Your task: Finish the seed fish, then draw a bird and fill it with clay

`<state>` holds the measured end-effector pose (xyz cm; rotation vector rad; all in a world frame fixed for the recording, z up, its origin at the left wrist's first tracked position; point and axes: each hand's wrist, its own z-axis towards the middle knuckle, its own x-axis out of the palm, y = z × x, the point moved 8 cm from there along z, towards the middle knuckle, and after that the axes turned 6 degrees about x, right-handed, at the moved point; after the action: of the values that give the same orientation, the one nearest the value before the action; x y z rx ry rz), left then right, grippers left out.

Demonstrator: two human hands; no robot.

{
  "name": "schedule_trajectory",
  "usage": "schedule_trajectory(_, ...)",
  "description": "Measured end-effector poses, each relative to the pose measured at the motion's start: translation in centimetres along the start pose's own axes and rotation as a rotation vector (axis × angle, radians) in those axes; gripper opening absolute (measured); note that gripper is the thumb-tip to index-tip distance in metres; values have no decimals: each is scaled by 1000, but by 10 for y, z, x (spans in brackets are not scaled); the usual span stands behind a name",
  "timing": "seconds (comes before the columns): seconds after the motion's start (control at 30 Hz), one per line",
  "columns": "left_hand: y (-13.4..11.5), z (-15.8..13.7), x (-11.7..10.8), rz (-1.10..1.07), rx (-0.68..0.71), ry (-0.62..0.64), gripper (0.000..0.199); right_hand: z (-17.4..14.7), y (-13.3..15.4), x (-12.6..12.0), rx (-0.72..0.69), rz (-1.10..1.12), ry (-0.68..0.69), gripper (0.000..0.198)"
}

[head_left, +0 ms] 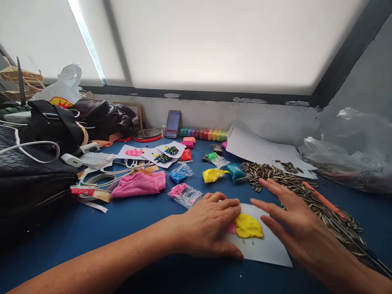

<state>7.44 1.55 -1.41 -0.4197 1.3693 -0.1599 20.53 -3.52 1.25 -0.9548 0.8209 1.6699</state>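
Observation:
A white sheet of paper [269,253] lies on the blue tabletop in front of me. On it is a flattened patch of yellow modelling clay [249,225], with a bit of pink clay [232,228] at its left edge. Short pencil lines show just below the yellow. My left hand [211,226] rests over the paper's left side, fingers laid out flat, hiding part of the pink clay. To the right, my right hand [290,224] hovers by the paper with fingers spread and nothing in them. Sunflower seeds [266,173] are heaped beyond it.
Behind the paper lie bagged clays: pink [178,190], blue [180,173], yellow [214,175] and teal [236,172]. A pink cloth [139,183], cables and a black bag [33,183] occupy the left. An orange stick [324,200] lies on the seeds; finished-looking clay pictures [163,157] sit farther back.

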Motion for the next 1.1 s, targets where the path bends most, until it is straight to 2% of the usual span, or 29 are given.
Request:
schedule_trajectory(0.07,0,0,0,-14,-5,7,70,-12,12,-5,-128,-1,-20,28)
schedule_trajectory(0.13,0,0,-1,-29,-11,18,71,-22,20,-7,-199,-7,-31,28)
schedule_trajectory(0.3,4,-2,-1,-58,-50,28,70,-31,26,0,-267,-68,1,35)
schedule_trajectory(0.6,5,1,-4,-54,-49,57,71,-27,26,10,-296,-100,40,37)
schedule_trajectory(0.8,5,0,-5,-73,-4,52,69,-24,34,11,-386,-135,36,40)
schedule_trajectory(1.1,4,-2,-7,-99,8,37,63,-19,35,9,-309,-75,4,39)
